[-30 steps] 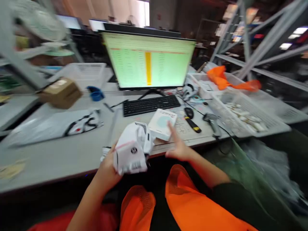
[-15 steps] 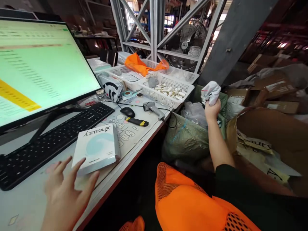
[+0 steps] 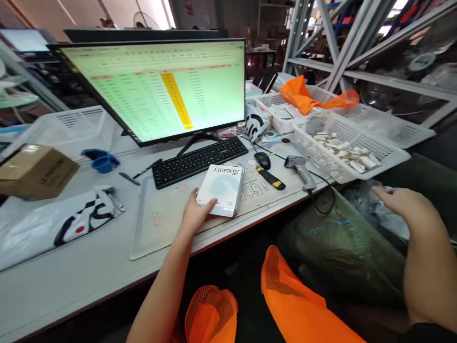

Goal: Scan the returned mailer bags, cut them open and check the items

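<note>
My left hand is closed on the lower left corner of a white box, thumb on top and fingers at its side. The box bears a pale blue circle and dark lettering, and lies at the desk's front edge, just before the keyboard. At the right, my right hand hangs above a green sack that holds crumpled clear plastic. Nothing shows in that hand; its fingers are loosely extended.
A monitor stands behind the keyboard. Right of the box are a mouse, a black and yellow cutter and a barcode scanner. White baskets line the right. A cardboard box and a printed plastic mailer lie left.
My right hand carried the crumpled white packaging to the sack side, and it no longer shows in the hand. My left hand went from open beside the white box to gripping it. The view swung right, then back.
</note>
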`<state>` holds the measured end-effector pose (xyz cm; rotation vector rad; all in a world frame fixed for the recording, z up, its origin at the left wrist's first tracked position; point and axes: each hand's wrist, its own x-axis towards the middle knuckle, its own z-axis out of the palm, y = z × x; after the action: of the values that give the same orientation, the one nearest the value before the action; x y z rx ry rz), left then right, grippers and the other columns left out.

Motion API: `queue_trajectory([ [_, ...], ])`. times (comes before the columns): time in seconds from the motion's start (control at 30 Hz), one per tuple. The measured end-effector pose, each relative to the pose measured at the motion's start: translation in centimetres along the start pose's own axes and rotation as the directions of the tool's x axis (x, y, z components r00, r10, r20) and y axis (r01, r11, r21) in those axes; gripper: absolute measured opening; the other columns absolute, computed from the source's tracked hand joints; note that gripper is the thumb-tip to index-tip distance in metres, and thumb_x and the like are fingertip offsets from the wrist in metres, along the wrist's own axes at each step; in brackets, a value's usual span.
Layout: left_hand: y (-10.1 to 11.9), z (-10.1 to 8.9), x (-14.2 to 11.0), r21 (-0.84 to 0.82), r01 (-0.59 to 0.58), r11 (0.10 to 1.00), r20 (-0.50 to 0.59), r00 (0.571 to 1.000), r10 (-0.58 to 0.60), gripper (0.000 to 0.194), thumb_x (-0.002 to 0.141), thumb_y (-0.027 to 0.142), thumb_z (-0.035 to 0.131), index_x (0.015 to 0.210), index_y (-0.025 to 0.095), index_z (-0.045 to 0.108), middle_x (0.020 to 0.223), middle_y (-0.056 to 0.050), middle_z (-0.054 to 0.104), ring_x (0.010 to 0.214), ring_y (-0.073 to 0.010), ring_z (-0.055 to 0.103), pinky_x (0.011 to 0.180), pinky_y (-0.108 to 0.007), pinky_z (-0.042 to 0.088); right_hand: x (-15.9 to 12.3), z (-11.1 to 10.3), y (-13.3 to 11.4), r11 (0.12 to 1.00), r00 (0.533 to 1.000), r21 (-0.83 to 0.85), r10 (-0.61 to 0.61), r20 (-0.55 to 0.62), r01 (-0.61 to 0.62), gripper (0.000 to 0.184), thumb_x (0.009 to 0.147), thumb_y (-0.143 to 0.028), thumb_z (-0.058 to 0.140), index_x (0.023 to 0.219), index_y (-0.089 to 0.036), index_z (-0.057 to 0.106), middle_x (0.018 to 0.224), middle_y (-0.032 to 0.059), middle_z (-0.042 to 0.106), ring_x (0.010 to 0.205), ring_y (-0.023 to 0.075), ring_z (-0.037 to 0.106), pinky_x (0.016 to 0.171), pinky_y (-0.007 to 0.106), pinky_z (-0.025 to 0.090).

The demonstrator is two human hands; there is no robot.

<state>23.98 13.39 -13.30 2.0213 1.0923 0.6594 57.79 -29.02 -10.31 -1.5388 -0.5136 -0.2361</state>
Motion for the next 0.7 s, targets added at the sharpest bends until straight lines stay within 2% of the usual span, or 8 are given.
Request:
queue_trajectory([
  [0.07,-0.4,0.1,-0.6,-0.093,0.017,0.996,-0.038,0.999,-0.020,0.080,0.076,0.051,0.079,0.142,0.015,0.053,0.137,-0.021,0.065,0.125,-0.0377,0.063,0.107,-0.052,0.050,-1.8,4.1,-0.3,0.972,0.981,-0.204,-0.086,0.173,0.121,0.022,0.094,-0.049,0.067,0.102,-0.029,0.073,0.104,0.0142,0.073,0.099,0.0335,0.072,0.090,0.054,0.061],
  [0.13,-0.7,0.3,-1.6,-0.135,-0.004,0.991,-0.057,0.998,-0.004,0.075,0.077,0.049,0.079,0.140,0.017,0.055,0.138,-0.018,0.065,0.127,-0.0367,0.062,0.109,-0.052,0.049,-5.3,10.1,-0.6,0.932,0.885,-0.274,-0.093,0.457,0.239,0.032,0.093,-0.052,0.066,0.108,-0.025,0.074,0.107,0.0129,0.074,0.103,0.0352,0.071,0.094,0.056,0.059],
  [0.23,-1.1,0.9,-3.4,-0.130,-0.043,0.991,-0.034,0.999,0.039,0.079,0.076,0.049,0.081,0.144,0.021,0.051,0.146,-0.017,0.059,0.135,-0.0378,0.056,0.114,-0.054,0.044,-11.2,19.7,-0.9,0.952,0.603,-0.109,-0.091,0.793,0.287,0.064,0.096,-0.058,0.056,0.146,-0.017,0.055,0.147,0.0196,0.056,0.137,0.0352,0.054,0.113,0.059,0.046],
  [0.33,-1.5,1.4,-5.1,-0.252,-0.091,0.963,-0.126,0.990,0.061,0.080,0.076,0.049,0.082,0.143,0.022,0.049,0.149,-0.018,0.056,0.139,-0.0358,0.053,0.115,-0.051,0.044,-15.5,25.2,-1.2,0.969,0.562,-0.073,-0.074,0.824,0.234,0.086,0.096,-0.064,0.053,0.160,-0.010,0.033,0.160,0.0263,0.038,0.150,0.0384,0.035,0.121,0.064,0.031],
  [0.43,-1.6,1.0,-6.2,-0.566,-0.099,0.818,-0.249,0.967,-0.055,0.063,0.086,0.048,0.070,0.139,0.024,0.045,0.147,-0.016,0.056,0.134,-0.0304,0.058,0.107,-0.044,0.053,-18.6,26.4,-2.2,0.977,0.557,0.021,-0.139,0.819,0.212,0.088,0.097,-0.064,0.052,0.164,-0.014,0.026,0.166,0.0232,0.026,0.155,0.0364,0.024,0.124,0.060,0.027],
  [0.53,-1.1,0.0,-6.1,-0.816,-0.001,0.579,-0.203,0.937,-0.285,0.054,0.090,0.041,0.065,0.137,0.031,0.040,0.145,-0.012,0.058,0.122,-0.0259,0.065,0.094,-0.040,0.060,-21.3,26.8,-4.1,0.961,0.400,0.076,-0.183,0.898,0.267,0.087,0.095,-0.060,0.059,0.164,-0.018,0.028,0.170,0.0214,0.014,0.158,0.0375,0.014,0.124,0.062,0.023],
  [0.63,-0.7,-1.3,-5.5,-0.867,0.135,0.480,-0.133,0.865,-0.483,0.072,0.082,0.028,0.076,0.140,0.032,0.033,0.136,-0.010,0.063,0.107,-0.0235,0.070,0.088,-0.040,0.062,-21.4,26.9,-5.3,0.927,0.226,0.056,-0.149,0.963,0.371,0.080,0.094,-0.055,0.062,0.161,-0.021,0.035,0.168,0.0229,0.020,0.156,0.0421,0.017,0.118,0.076,0.014],
  [0.7,-1.0,-2.5,-5.4,-0.835,0.156,0.527,-0.160,0.849,-0.504,0.089,0.073,0.018,0.080,0.144,0.031,0.029,0.131,-0.011,0.064,0.105,-0.0240,0.071,0.090,-0.042,0.062,-18.5,25.4,-4.6,0.914,0.295,0.040,-0.172,0.940,0.405,0.063,0.098,-0.051,0.054,0.155,-0.026,0.046,0.160,0.0195,0.041,0.149,0.0398,0.036,0.116,0.078,0.015],
])
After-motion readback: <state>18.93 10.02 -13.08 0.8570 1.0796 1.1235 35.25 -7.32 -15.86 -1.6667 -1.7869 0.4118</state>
